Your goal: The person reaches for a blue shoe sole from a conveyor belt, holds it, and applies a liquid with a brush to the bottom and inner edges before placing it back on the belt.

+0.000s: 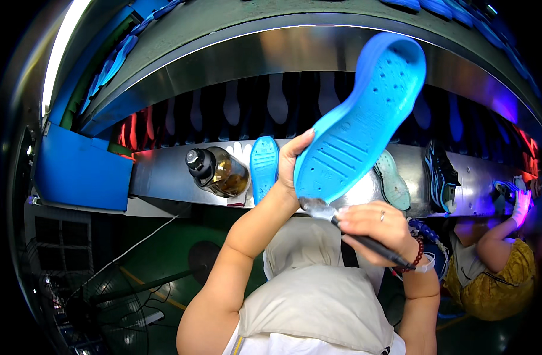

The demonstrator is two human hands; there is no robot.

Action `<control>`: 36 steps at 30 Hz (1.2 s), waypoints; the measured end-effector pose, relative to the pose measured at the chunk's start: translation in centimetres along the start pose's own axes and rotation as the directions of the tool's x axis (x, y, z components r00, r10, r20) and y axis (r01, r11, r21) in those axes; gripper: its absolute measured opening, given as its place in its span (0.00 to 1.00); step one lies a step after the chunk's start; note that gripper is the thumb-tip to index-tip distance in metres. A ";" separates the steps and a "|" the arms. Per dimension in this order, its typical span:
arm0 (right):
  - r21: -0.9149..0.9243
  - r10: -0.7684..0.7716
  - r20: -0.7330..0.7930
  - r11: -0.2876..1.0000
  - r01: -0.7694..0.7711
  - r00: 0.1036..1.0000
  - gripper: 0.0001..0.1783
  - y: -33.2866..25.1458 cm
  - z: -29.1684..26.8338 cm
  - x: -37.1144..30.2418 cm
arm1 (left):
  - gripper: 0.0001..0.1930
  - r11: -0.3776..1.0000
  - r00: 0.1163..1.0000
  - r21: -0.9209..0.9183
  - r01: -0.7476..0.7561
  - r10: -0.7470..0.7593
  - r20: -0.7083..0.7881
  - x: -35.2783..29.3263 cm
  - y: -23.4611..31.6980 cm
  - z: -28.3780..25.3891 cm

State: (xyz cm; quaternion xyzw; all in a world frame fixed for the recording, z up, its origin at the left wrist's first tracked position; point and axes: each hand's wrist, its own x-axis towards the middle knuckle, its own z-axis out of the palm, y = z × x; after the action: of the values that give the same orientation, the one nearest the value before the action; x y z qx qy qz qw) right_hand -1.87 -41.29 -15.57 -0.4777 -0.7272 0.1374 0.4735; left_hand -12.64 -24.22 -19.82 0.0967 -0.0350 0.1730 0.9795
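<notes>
My left hand [293, 161] grips a bright blue shoe sole [355, 137] by its lower left edge, with the inner side turned up toward me. The sole is raised over the metal ledge and tilted, its far end reaching up to the right. In my right hand [378, 228] is a brush [321, 209] with a black handle and a pale ferrule. Its dark bristles rest at the near rim of the sole. A second blue sole [264, 167] lies on the ledge just left of my left hand.
On the metal ledge [164, 172] stands a bottle [219, 171] with a black cap and amber liquid. Further right are a pale insole [393, 182] and a dark shoe upper [440, 177]. A co-worker's gloved hand [521, 208] works at the far right. A conveyor belt [235, 26] carries blue soles.
</notes>
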 end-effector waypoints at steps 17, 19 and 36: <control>0.009 0.065 0.426 0.997 -0.076 0.902 0.12 2.5 -3.3 -1.0 | 0.31 0.608 0.747 0.457 0.649 -0.398 -0.532 -0.4 -0.5 3.2; -0.123 0.117 0.549 0.991 -0.059 0.828 0.14 1.5 -3.7 -0.7 | 0.32 0.546 0.728 0.494 0.676 -0.394 -0.561 -0.9 -0.6 3.2; 0.283 0.581 0.167 0.745 -0.603 0.796 0.09 7.2 -4.5 -1.8 | 0.29 0.908 0.859 0.213 0.361 -0.235 -0.454 -1.6 -2.4 -1.3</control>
State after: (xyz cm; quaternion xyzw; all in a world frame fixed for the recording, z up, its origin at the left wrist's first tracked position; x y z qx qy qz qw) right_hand 6.01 -40.26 -18.92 -0.5946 -0.5210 0.4135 0.4517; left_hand -13.27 -26.70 -21.63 0.2046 0.2169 0.0374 0.9538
